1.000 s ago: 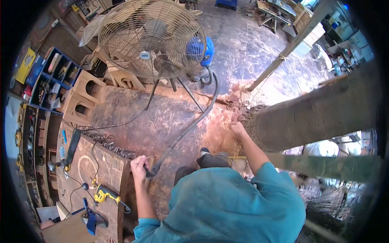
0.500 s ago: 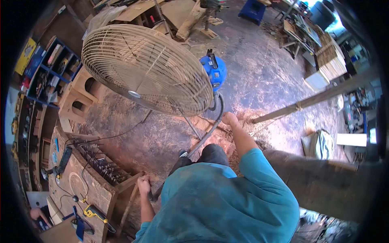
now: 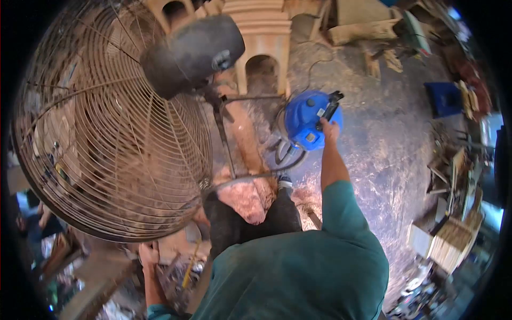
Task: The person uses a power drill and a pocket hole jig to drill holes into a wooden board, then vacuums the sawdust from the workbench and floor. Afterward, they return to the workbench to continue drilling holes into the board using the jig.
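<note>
The blue shop vacuum (image 3: 306, 120) stands on the floor ahead, with a black handle (image 3: 329, 111) on its top. My right hand (image 3: 331, 129) is at the near end of this handle, its fingers closed on it. A grey hose (image 3: 256, 175) curves from the vacuum toward my legs and passes by the fan's lower edge. Down at the left, my left hand (image 3: 149, 255) is closed beside a dark object that I cannot make out, just below the rim of the fan. The large round wire-caged fan (image 3: 122, 160), with a black motor housing (image 3: 194, 56), fills the left side.
Wooden arched pieces (image 3: 261, 32) stand behind the fan. A blue object (image 3: 444, 100) lies at the far right, near wood scraps. Stacked boards (image 3: 453, 242) are at the lower right. Sawdust (image 3: 242, 200) lies between my legs. The fan's metal stand (image 3: 226, 138) is beside the vacuum.
The view has turned and moved closer to the vacuum and fan. My right hand has left the hose and is now on the vacuum's handle. My left hand remains closed.
</note>
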Demonstrator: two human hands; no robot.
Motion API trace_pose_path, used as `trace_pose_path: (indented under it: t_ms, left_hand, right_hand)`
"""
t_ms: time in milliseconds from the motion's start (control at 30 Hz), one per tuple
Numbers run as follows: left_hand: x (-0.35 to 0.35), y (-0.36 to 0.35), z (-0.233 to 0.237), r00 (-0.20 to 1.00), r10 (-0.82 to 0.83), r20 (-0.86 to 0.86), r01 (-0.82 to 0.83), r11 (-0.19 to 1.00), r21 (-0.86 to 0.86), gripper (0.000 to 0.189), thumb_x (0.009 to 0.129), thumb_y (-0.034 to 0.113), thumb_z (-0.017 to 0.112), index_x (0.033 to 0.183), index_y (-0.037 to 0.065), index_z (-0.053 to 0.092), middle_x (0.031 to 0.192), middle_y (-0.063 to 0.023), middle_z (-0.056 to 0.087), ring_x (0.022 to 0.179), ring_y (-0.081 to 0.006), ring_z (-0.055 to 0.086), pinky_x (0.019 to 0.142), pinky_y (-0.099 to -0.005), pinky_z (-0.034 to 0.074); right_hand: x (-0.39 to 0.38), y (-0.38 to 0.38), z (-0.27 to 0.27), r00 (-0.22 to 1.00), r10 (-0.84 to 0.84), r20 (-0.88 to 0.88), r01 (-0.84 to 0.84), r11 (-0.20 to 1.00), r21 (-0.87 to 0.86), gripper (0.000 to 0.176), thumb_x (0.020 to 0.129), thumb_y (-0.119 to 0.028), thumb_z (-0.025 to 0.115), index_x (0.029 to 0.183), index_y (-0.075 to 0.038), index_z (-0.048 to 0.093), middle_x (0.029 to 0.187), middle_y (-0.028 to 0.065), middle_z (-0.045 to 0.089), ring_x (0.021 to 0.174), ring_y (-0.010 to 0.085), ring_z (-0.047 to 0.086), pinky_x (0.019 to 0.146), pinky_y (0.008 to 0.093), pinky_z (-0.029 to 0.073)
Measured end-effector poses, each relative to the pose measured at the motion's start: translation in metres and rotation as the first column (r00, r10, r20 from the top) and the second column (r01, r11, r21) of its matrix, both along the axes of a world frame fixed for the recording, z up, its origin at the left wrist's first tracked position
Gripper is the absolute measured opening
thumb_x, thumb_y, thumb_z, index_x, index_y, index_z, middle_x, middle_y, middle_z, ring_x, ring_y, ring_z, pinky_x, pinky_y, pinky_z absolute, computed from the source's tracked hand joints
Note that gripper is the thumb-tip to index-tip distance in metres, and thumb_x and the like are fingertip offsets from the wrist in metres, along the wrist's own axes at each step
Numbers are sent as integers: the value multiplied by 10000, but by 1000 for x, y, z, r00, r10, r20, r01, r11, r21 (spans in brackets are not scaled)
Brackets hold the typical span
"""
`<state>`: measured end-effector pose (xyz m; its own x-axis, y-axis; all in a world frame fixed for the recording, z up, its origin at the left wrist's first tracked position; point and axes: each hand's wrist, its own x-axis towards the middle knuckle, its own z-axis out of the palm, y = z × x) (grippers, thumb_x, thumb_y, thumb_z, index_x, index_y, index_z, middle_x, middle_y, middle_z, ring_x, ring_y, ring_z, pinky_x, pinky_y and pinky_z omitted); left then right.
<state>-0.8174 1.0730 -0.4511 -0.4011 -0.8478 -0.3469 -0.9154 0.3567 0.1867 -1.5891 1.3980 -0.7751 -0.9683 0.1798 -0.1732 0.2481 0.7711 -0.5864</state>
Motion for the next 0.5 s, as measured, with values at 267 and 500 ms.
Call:
trace_pose_path:
  t_ms: [267, 500]
  left_hand:
    - [-15, 79, 73, 987, -54, 149, 81, 981, -178, 300, 902, 193, 604, 740, -54, 556, 670, -286, 492, 674, -519, 485, 587, -484, 421]
    - [89, 84, 123, 980, 139, 140, -89, 945, -313, 355, 942, 250, 580, 815, -79, 618, 690, -290, 571, 634, -443, 585, 639, -466, 476]
  right_hand:
    - [-52, -22, -38, 902, -37, 430, 341, 673, -657, 293, 737, -43, 738, 1008, 31, 650, 914, 99, 653, 823, 282, 658, 740, 418, 520]
    - [-116, 13, -33, 834, 104, 541, 409, 541, -735, 194, 770, -5, 646, 958, -23, 601, 937, 111, 625, 779, 317, 642, 694, 499, 542]
